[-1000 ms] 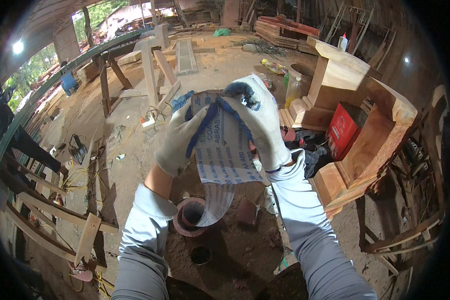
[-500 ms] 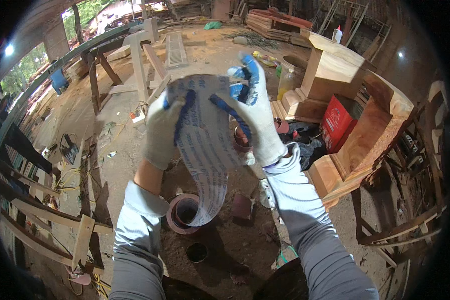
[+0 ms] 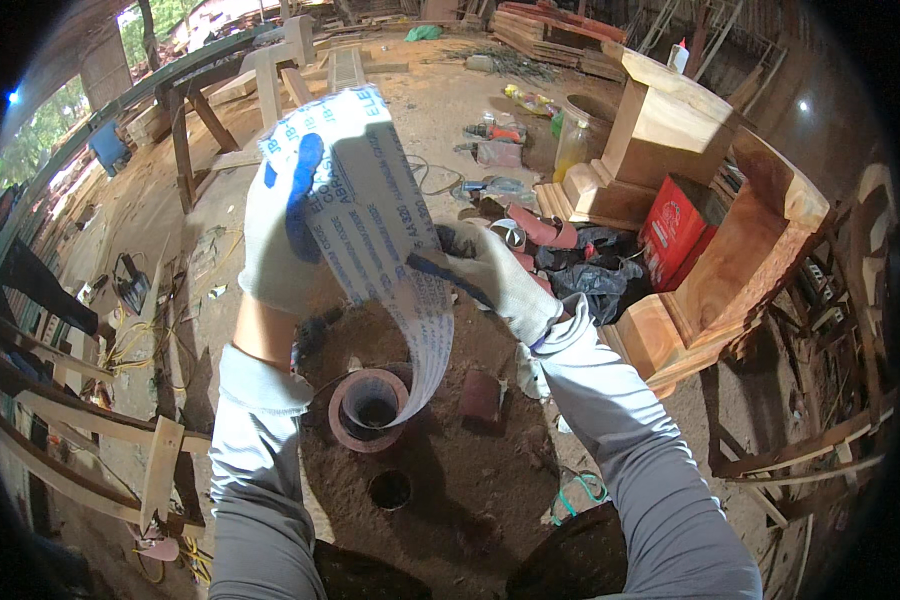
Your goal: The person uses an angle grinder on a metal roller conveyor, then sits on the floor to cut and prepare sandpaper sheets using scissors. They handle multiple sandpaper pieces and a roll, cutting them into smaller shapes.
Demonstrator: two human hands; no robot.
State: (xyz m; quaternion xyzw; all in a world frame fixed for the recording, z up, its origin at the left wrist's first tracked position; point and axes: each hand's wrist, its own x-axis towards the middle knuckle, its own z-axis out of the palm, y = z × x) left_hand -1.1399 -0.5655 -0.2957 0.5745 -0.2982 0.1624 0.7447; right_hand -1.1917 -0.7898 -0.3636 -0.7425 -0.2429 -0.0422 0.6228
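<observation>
A long strip of sandpaper (image 3: 372, 215), its pale printed backing facing me, is stretched between my two gloved hands. It curves down into a reddish-brown sandpaper roll (image 3: 341, 424) standing on end on a dusty brown surface. My left hand (image 3: 278, 240), in a white glove with blue-coated fingers, grips the strip's left edge near its upper end, thumb on the printed side. My right hand (image 3: 495, 275) pinches the right edge lower down; its fingertips are partly hidden behind the strip. A small curled sandpaper piece (image 3: 481, 396) lies right of the roll.
A round hole (image 3: 390, 489) is in the dusty surface near me. To the right stand carved wooden pieces (image 3: 670, 340), a red tin (image 3: 675, 232), black plastic bags (image 3: 602, 285) and a jar (image 3: 572, 150). Wooden frames (image 3: 110, 420) and yellow cords (image 3: 145, 360) are at the left.
My left hand has moved left and tilted the strip's upper end that way. My right hand has come down, its raised fingers now folded toward the strip's right edge.
</observation>
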